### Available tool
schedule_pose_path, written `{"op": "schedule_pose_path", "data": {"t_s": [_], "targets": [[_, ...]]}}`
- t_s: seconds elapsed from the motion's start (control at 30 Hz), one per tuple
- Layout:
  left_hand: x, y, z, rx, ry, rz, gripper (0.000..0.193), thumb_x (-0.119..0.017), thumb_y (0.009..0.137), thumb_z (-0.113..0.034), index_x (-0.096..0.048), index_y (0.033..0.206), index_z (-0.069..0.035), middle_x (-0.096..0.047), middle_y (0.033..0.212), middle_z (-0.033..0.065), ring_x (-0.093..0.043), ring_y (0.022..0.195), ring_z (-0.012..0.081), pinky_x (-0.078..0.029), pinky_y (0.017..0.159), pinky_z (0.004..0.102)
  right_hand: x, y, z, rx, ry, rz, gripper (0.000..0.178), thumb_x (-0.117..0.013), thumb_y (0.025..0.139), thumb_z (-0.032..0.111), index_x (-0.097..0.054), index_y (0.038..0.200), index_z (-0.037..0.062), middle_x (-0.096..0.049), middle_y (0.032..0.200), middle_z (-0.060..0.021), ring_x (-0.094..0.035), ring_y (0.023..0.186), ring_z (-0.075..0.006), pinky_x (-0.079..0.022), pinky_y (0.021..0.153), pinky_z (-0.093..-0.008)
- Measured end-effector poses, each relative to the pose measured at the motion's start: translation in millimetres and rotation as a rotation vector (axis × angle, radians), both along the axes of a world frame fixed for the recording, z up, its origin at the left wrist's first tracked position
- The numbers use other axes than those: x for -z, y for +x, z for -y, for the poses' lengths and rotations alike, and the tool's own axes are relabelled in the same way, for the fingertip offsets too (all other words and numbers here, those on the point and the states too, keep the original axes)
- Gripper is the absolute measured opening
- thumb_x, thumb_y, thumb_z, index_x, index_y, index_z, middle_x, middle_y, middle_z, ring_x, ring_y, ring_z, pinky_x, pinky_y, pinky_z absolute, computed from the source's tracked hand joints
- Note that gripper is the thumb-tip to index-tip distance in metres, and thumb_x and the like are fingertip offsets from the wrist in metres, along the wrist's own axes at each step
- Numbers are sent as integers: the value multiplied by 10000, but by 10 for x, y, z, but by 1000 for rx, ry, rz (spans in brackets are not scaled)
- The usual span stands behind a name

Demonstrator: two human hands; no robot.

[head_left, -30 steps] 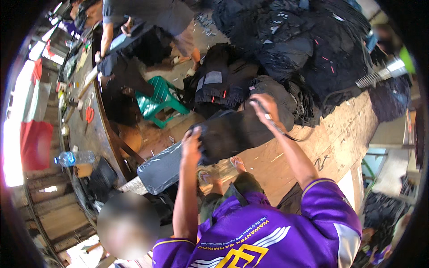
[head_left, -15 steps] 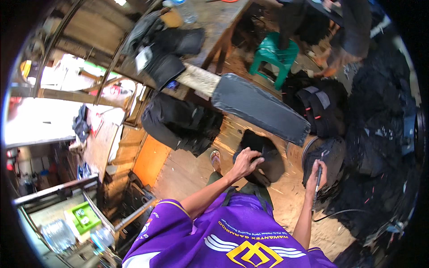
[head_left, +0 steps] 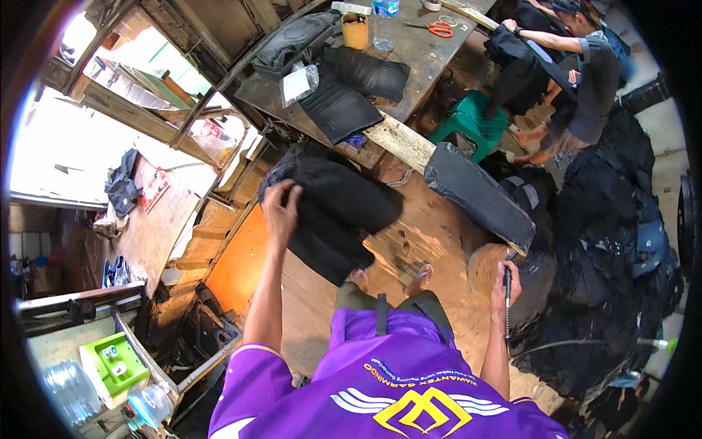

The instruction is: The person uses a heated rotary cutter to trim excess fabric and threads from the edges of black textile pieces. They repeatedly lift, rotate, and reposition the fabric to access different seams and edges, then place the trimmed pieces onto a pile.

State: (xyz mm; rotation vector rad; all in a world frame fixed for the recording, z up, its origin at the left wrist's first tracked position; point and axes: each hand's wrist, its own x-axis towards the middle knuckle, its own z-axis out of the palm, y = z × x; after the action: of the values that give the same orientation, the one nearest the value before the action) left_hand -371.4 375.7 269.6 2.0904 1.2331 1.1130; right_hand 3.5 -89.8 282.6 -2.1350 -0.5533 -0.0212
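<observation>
My left hand (head_left: 281, 212) reaches out to the left, its fingers bent and the thumb apart, over the near edge of a pile of black garments (head_left: 336, 197). The top garment lies with two leg-like parts spread toward me. My right hand (head_left: 506, 284) is wrapped round a slim black pen-shaped handpiece (head_left: 507, 285) with a metal tip pointing up. A coiled sleeve and a thin cable (head_left: 556, 344) run from its lower end off to the right. Just beyond that hand lies the near end of a long narrow board (head_left: 479, 197) covered in dark plastic.
A wooden table (head_left: 431, 66) carries dark cloth pieces (head_left: 340, 110), orange-handled scissors (head_left: 439, 29) and a bottle. Beside a green stool (head_left: 475, 124), another person (head_left: 596, 80) handles dark cloth. Heaped black garments (head_left: 607, 241) fill the right side. Water jugs (head_left: 69, 391) stand lower left.
My left hand has moved left from in front of me to the garment pile. The black garment that was by it no longer shows there. My right hand still grips the handpiece.
</observation>
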Motion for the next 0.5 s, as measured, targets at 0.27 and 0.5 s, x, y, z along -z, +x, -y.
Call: {"op": "schedule_pose_path", "data": {"t_s": [0.27, 0.5], "targets": [[2241, -378, 203, 26, -649, -502, 1177, -648, 1007, -728, -39, 1787, -89, -2, 1820, 341, -57, 1660, 590, -147, 1275, 781, 223, -574, 352, 15, -191, -95, 291, -786, 1043, 298, -765, 1095, 13, -769, 949, -110, -731, 900, -200, -571, 861, -362], [2463, 348, 1933, 457, -1007, -726, 1057, -764, 1003, -586, -240, 1763, -71, -164, 1795, 359, -259, 1646, 517, -254, 1342, 517, 625, -416, 1414, 455, 77, -292, 339, -644, 1149, 298, -706, 1255, -18, -769, 1077, -122, -738, 1045, -209, -578, 957, -368]]}}
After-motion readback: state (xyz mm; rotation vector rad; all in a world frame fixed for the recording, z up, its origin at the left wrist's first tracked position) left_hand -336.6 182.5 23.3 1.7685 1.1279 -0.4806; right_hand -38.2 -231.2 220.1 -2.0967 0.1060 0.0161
